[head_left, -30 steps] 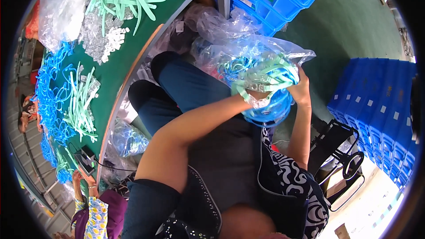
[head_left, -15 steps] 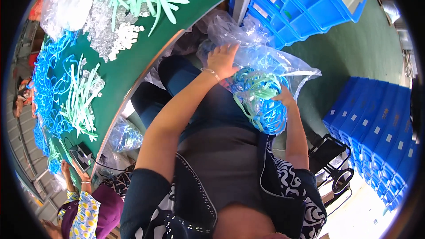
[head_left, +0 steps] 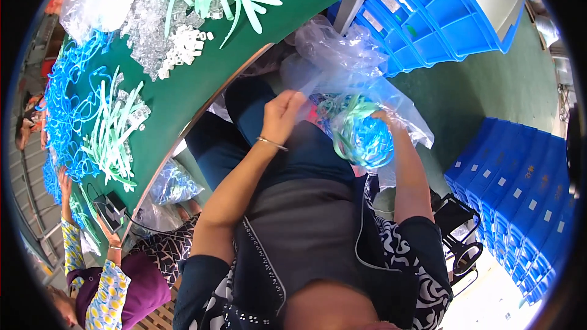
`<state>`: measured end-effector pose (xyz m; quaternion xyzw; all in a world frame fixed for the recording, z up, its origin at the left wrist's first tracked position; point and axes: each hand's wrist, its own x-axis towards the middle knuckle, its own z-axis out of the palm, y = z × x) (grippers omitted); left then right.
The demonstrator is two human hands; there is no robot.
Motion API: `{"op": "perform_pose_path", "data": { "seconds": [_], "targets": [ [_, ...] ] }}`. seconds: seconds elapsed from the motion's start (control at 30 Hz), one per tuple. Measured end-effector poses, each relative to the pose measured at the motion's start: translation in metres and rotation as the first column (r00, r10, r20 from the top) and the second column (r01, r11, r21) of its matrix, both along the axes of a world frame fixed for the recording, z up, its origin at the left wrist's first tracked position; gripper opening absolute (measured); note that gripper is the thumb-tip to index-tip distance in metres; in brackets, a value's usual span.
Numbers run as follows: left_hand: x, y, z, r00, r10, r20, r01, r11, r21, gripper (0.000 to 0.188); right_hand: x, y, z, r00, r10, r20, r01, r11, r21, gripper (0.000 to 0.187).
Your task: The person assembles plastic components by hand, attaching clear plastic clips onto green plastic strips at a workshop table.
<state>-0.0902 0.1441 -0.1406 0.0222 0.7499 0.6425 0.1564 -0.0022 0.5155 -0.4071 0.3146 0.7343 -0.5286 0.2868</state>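
My left hand [head_left: 283, 114] is closed, pinching the rim of a large clear plastic bag [head_left: 400, 101] in front of my lap. My right hand [head_left: 389, 122] grips a tangled bundle of blue and pale green cords [head_left: 367, 143] at the bag's mouth. More blue and green strands show through the film behind the bundle. The right fingertips are partly hidden among the cords.
On the green table [head_left: 162, 95] at left lie pale green straps [head_left: 113, 137], blue cords [head_left: 67, 116], clear pieces and white clips [head_left: 183, 49]. Blue bins [head_left: 422, 9] stand ahead, stacked blue crates [head_left: 510, 189] at right. A co-worker [head_left: 122, 284] sits at lower left.
My left hand has gone from spread fingers on the bag to a closed pinch, lower and nearer me. The bundle has shifted slightly upward. The co-worker's arm now reaches to the blue cords.
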Motion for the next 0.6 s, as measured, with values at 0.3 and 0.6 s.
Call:
{"op": "perform_pose_path", "data": {
  "seconds": [0.3,0.6],
  "targets": [
    [0.0,-0.01,-0.01,0.997,0.067,-0.045,-0.066,0.998,0.015,0.024,-0.011,-0.036,-0.025,1.0,0.016,-0.01,-0.013,0.967,0.253,0.048],
    [0.009,0.009,-0.008,0.978,-0.046,-0.203,0.034,0.997,-0.063,0.023,-0.086,-0.17,-0.038,0.885,-0.461,0.063,0.456,0.835,-0.307,0.075]
  ]
}}
